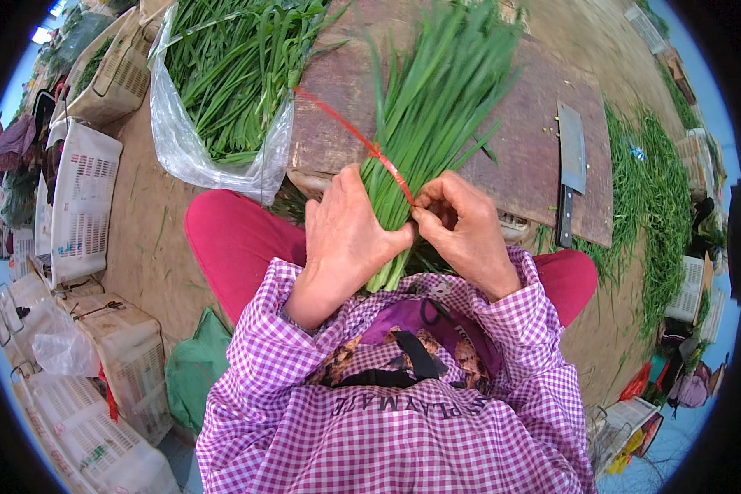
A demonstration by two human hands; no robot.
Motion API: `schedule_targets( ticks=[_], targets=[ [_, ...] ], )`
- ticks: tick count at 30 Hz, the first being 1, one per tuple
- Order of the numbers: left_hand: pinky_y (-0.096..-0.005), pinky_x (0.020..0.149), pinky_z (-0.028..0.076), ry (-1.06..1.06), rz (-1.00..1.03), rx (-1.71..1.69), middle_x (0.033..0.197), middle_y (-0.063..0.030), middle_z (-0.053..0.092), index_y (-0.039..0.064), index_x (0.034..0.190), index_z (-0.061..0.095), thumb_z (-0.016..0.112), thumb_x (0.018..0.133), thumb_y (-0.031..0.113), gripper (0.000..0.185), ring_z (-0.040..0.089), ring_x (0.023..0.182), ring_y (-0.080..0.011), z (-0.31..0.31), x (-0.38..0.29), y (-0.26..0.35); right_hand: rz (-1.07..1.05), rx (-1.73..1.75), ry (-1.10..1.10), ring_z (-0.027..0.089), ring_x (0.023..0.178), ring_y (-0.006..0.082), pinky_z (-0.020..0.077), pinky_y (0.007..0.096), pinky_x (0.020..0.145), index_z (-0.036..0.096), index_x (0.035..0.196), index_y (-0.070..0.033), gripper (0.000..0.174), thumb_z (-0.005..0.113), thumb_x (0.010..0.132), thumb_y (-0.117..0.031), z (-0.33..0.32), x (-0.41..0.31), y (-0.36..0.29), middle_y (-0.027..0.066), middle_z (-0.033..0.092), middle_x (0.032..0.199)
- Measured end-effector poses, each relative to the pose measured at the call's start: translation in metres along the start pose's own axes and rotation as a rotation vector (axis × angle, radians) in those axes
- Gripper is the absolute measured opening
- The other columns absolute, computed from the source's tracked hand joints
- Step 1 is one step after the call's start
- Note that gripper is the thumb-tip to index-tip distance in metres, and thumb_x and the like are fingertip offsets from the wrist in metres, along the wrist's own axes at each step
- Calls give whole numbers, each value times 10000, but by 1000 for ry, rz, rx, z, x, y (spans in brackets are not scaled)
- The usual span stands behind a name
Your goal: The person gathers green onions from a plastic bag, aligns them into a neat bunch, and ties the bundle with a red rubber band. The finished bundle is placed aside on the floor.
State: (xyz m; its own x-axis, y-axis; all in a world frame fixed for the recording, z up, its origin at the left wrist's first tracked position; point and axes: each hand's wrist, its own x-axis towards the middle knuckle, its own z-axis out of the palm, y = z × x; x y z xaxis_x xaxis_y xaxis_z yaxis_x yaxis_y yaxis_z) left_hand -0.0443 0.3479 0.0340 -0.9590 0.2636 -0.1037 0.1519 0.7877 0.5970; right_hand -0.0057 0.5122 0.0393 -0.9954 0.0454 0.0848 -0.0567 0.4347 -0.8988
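My left hand [351,231] is wrapped around the lower stalks of a bunch of garlic chives [435,108], thumb across the front. The leaves fan out away from me, and the pale cut ends point toward my lap. A thin red tie [338,119] crosses the bunch above my left thumb; its loose end stretches up and left. Close to the bunch's right side, my right hand [469,225] pinches the tie between thumb and fingertips. Whatever part of the tie runs behind the stalks is hidden.
Under the leaves lies a worn wooden board [519,117], with a cleaver [571,148] at its right. A clear plastic bag [176,145] of loose chives stands left. More chives [661,234] lie on the floor at right. White plastic crates [86,197] line the left side.
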Motion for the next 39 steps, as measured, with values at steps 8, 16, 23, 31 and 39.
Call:
schedule_targets(
  ticks=[8, 16, 23, 31, 39],
  targets=[
    [-432, 843, 419, 127, 167, 457, 1071, -105, 575, -32, 1292, 464, 868, 604, 417, 915, 573, 1021, -264, -3, 12, 15, -193, -103, 237, 645, 692, 211, 535, 317, 598, 591, 1010, -3, 271, 732, 779, -13, 2, 7, -1, 106, 595, 891],
    [-424, 865, 403, 177, 202, 567, 1075, -83, 552, -27, 1307, 463, 858, 587, 458, 953, 549, 1031, -229, 9, 7, 16, -401, -388, 393, 619, 671, 270, 481, 361, 561, 642, 882, -39, 136, 734, 795, -88, 20, 40, -15, 100, 595, 765],
    [-426, 815, 374, 244, 232, 445, 1011, -92, 533, 36, 1165, 504, 678, 763, 249, 487, 536, 992, -262, 18, 6, 2, -293, -61, 307, 596, 648, 292, 463, 364, 560, 645, 847, -10, 98, 715, 779, -5, 44, 10, -17, 131, 574, 729],
    [-443, 798, 359, 220, 201, 281, 1042, -139, 537, 32, 1206, 466, 731, 690, 222, 610, 534, 1008, -327, 16, 7, -3, -323, 127, 337, 638, 718, 239, 496, 319, 645, 678, 966, 29, 124, 705, 847, 7, 50, -12, -11, 130, 648, 815],
    [-439, 796, 537, -80, 67, -174, 989, -218, 680, -63, 1092, 550, 832, 669, 380, 674, 679, 917, -343, -14, 37, -27, -73, 244, 373, 649, 780, 155, 518, 272, 689, 665, 1054, 30, 169, 624, 889, 34, 24, -30, 1, 98, 680, 914]
  ],
)
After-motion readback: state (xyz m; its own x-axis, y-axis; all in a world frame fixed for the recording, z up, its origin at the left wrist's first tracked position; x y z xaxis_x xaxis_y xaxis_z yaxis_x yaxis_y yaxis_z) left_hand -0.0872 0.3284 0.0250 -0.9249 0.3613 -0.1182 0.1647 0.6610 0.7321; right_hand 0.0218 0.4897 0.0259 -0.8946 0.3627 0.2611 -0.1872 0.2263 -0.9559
